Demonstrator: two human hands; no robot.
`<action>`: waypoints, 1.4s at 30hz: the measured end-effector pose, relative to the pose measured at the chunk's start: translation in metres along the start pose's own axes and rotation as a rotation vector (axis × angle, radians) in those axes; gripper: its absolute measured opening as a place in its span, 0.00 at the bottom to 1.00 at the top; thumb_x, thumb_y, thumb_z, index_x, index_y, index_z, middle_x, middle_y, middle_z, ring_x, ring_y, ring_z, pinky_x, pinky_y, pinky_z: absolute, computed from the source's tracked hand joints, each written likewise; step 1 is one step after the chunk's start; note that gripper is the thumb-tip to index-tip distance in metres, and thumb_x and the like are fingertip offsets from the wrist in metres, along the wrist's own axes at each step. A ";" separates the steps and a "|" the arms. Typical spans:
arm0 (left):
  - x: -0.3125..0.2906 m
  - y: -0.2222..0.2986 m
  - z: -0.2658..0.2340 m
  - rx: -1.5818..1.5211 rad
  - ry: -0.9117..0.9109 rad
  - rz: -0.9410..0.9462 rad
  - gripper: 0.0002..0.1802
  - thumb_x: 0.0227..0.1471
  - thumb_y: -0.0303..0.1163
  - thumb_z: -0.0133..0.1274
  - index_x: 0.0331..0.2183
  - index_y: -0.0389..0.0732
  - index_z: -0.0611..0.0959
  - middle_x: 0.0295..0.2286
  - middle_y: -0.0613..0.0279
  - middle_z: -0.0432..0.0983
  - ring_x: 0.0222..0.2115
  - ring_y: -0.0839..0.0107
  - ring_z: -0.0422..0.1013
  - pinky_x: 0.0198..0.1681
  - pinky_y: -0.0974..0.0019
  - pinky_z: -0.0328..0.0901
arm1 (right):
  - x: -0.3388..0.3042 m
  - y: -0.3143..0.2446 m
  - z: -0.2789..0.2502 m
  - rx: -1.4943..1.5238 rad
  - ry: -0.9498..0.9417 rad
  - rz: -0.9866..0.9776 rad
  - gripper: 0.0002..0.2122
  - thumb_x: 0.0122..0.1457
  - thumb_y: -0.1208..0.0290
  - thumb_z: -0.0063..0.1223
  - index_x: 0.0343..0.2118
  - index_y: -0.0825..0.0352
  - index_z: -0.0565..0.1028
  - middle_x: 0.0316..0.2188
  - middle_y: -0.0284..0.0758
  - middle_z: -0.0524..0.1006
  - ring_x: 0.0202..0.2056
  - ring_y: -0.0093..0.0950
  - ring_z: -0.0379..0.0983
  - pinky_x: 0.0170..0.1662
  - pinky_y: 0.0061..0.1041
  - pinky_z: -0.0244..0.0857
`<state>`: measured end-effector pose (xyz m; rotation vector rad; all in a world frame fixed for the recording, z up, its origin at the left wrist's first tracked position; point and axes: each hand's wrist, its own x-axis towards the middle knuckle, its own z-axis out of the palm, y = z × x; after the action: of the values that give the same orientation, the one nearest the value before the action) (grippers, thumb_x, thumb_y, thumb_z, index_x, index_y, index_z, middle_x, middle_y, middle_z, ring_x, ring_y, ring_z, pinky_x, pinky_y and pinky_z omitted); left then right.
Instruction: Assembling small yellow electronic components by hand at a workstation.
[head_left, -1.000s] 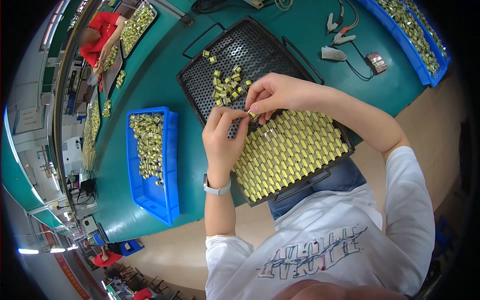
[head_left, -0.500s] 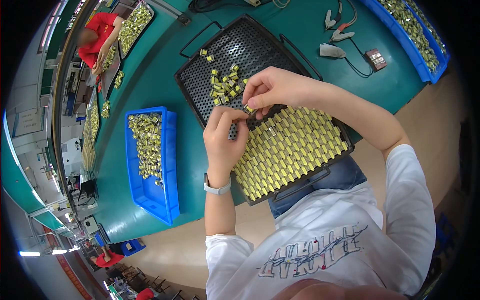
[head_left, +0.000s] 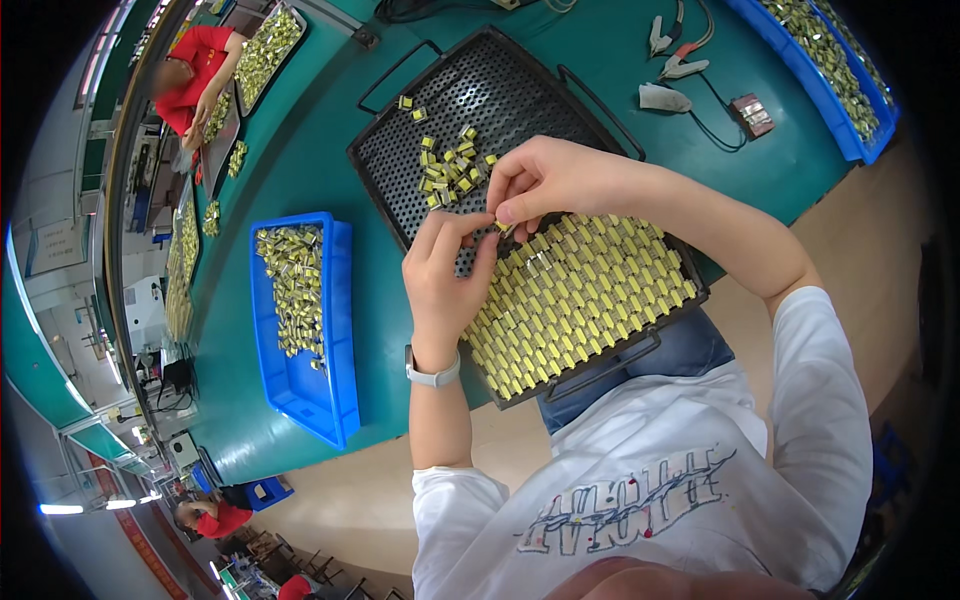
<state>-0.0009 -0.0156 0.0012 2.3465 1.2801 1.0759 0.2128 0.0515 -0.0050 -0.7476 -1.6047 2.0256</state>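
Note:
My right hand (head_left: 540,185) pinches a small yellow-wrapped transformer (head_left: 503,227) between thumb and fingers, above the black perforated tray (head_left: 510,85). Close by on its left is my left hand (head_left: 435,285), thumb and forefinger slightly apart, their tips next to the piece. Whether they touch it is hard to see. Beneath and nearer to me, tight slanting rows of yellow transformers (head_left: 580,300) fill the near part of the tray. A loose heap of the same transformers (head_left: 455,170) lies beyond my hands on the tray's bare holes.
Left of the tray stands a blue bin (head_left: 345,340) partly filled with transformers. Another full blue bin (head_left: 850,135) is at the far right. Clip leads (head_left: 685,68) and a small block (head_left: 752,117) lie on the green table (head_left: 400,390). A person in red (head_left: 200,75) works at far left.
My left thumb and forefinger have parted a little, and the left hand has shifted slightly left. My right hand still pinches the transformer in nearly the same place.

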 end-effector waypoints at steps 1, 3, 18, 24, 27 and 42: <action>-0.001 0.000 -0.001 0.009 0.006 -0.008 0.10 0.47 0.17 0.63 0.35 0.36 0.83 0.27 0.61 0.74 0.25 0.73 0.70 0.27 0.71 0.65 | 0.001 -0.001 0.001 0.008 0.000 -0.003 0.10 0.63 0.71 0.58 0.40 0.74 0.77 0.32 0.37 0.82 0.34 0.24 0.81 0.40 0.20 0.74; 0.000 0.000 0.000 0.018 0.011 -0.002 0.11 0.46 0.17 0.64 0.34 0.38 0.84 0.27 0.62 0.75 0.24 0.72 0.72 0.27 0.70 0.67 | 0.000 -0.001 0.000 0.014 0.004 -0.003 0.10 0.63 0.71 0.59 0.40 0.74 0.77 0.32 0.37 0.82 0.34 0.24 0.81 0.40 0.20 0.74; 0.001 0.000 -0.001 0.037 0.040 -0.004 0.11 0.44 0.16 0.65 0.33 0.38 0.84 0.27 0.62 0.77 0.24 0.71 0.74 0.26 0.70 0.69 | 0.000 -0.001 0.001 -0.012 0.003 -0.016 0.09 0.63 0.73 0.59 0.40 0.74 0.77 0.32 0.37 0.82 0.34 0.24 0.81 0.41 0.21 0.75; 0.000 -0.001 -0.002 0.038 0.063 -0.016 0.11 0.44 0.18 0.67 0.32 0.38 0.83 0.27 0.62 0.77 0.23 0.73 0.72 0.26 0.71 0.68 | 0.000 -0.003 -0.001 0.085 0.061 -0.098 0.09 0.62 0.74 0.58 0.41 0.73 0.76 0.34 0.36 0.81 0.37 0.24 0.81 0.44 0.22 0.74; -0.001 0.000 0.000 0.034 0.065 0.004 0.11 0.44 0.18 0.67 0.32 0.38 0.82 0.27 0.62 0.77 0.24 0.73 0.72 0.26 0.71 0.67 | 0.000 -0.003 -0.001 0.078 0.059 -0.094 0.08 0.62 0.74 0.59 0.41 0.72 0.76 0.35 0.36 0.81 0.38 0.24 0.80 0.46 0.23 0.73; -0.002 -0.003 0.005 -0.027 0.070 -0.014 0.10 0.42 0.15 0.63 0.27 0.38 0.79 0.25 0.64 0.73 0.23 0.76 0.68 0.25 0.73 0.60 | 0.001 0.002 0.002 -0.007 -0.002 -0.139 0.09 0.57 0.81 0.61 0.40 0.72 0.76 0.39 0.35 0.79 0.42 0.22 0.78 0.50 0.23 0.73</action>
<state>0.0000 -0.0154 -0.0050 2.2960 1.2953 1.1737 0.2107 0.0504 -0.0064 -0.6185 -1.6189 1.9232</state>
